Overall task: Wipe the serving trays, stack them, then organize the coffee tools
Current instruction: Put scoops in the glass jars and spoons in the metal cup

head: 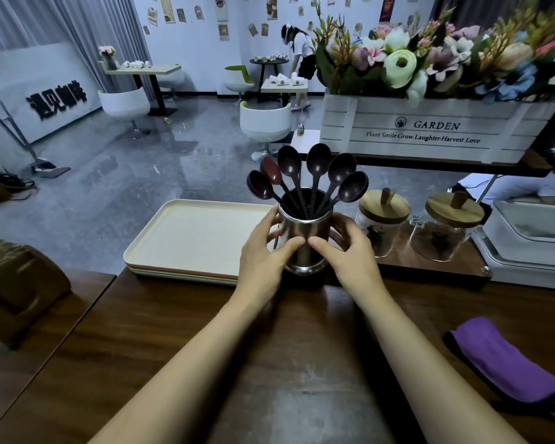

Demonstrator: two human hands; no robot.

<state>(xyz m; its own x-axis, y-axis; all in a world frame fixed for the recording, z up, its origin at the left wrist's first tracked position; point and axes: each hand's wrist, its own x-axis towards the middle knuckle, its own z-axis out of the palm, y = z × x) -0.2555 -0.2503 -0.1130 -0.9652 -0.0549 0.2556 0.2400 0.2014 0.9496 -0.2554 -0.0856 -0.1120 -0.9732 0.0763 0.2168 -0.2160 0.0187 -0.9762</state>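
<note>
While both hands [263,254] [350,248] grip it, the metal cup [305,248] holds six spoons [318,163].

I am gripping a smooth, shiny metal cup [305,225] holding glossy dark plastic spoons [318,161], standing on a polished wooden counter [302,347].

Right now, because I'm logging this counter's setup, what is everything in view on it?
counter: one, dark wood, foreground
metal cup: one, silver, mid-counter
spoons: six, dark brown, one redder, standing in the cup
trays: one stack, cream on top, left of cup
glass jars: two, clear, wooden lids, right of cup
cloth: one, purple, near right edge
flower crate: one, white, behind the jars
left hand: one, grips cup's left side
right hand: one, grips cup's right side
</note>
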